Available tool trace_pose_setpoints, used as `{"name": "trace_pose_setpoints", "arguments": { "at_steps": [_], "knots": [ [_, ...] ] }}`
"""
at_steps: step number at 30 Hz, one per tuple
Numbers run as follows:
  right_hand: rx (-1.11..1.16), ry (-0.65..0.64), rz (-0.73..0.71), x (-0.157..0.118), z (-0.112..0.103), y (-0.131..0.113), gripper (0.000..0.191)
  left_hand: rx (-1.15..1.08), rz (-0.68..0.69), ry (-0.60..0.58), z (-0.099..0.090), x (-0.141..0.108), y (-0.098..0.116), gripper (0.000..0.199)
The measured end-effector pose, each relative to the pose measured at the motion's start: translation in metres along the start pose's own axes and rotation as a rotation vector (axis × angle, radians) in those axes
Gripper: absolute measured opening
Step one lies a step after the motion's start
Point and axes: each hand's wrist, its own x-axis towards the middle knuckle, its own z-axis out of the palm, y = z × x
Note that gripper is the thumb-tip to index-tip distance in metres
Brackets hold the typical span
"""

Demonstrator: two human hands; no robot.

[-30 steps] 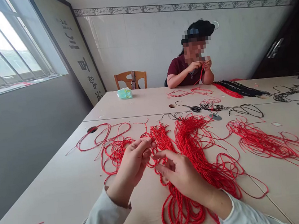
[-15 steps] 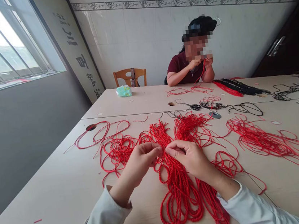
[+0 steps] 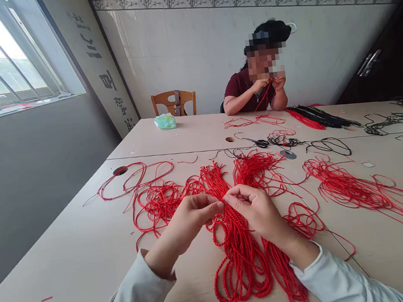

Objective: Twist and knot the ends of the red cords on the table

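A long bundle of twisted red cords [image 3: 240,244] lies on the table in front of me, with looped ends toward me and cut ends away. Over its middle, my left hand [image 3: 198,215] is closed in a pinch of thumb and forefinger. Close beside it, fingertips almost touching, my right hand [image 3: 256,210] pinches too. Both seem to hold a red cord, though the strand between the fingertips hardly stands out against the red behind. A second bundle of thinner red cord [image 3: 286,275] runs under my right hand and forearm.
Loose red cord heaps lie left [image 3: 159,200] and right [image 3: 360,185] on the table [image 3: 90,262]. Farther off are black-handled scissors [image 3: 261,143], black cords [image 3: 324,116] and a tissue pack [image 3: 165,121]. Across the table, a person [image 3: 238,92] handles red cord near a chair [image 3: 173,100].
My hands stay pinched over the bundle; the left fingertips have shifted slightly right and down, closer to the right ones. The view has moved slightly. The person opposite still works on red cord.
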Motion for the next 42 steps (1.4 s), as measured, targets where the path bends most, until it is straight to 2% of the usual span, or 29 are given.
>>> {"name": "trace_pose_setpoints", "arguments": {
  "at_steps": [7, 12, 16, 23, 28, 34, 42],
  "knots": [
    [0.44, -0.205, 0.362, 0.004, -0.002, 0.006, 0.028, 0.157, 0.029, -0.043, 0.001, -0.003, 0.002, 0.025],
    [0.537, -0.292, 0.42, 0.006, -0.009, 0.011, 0.034, 0.288, 0.094, -0.029, 0.001, -0.002, 0.001, 0.026],
    [0.428, -0.344, 0.404, 0.007, -0.016, 0.006, 0.03, 0.402, 0.123, 0.017, 0.0, -0.002, -0.001, 0.026],
    [0.296, -0.298, 0.331, 0.008, -0.017, -0.004, 0.031, 0.444, 0.127, 0.03, 0.0, -0.002, 0.0, 0.03],
    [0.219, -0.296, 0.223, 0.008, -0.018, -0.001, 0.027, 0.312, 0.07, -0.016, -0.002, -0.002, 0.0, 0.026],
    [0.199, -0.287, 0.19, 0.009, -0.02, 0.002, 0.025, 0.184, 0.037, -0.025, -0.002, 0.0, -0.001, 0.023],
    [0.061, -0.185, 0.047, 0.007, -0.014, 0.005, 0.022, -0.114, -0.024, 0.0, -0.002, 0.002, -0.005, 0.025]
  ]
}}
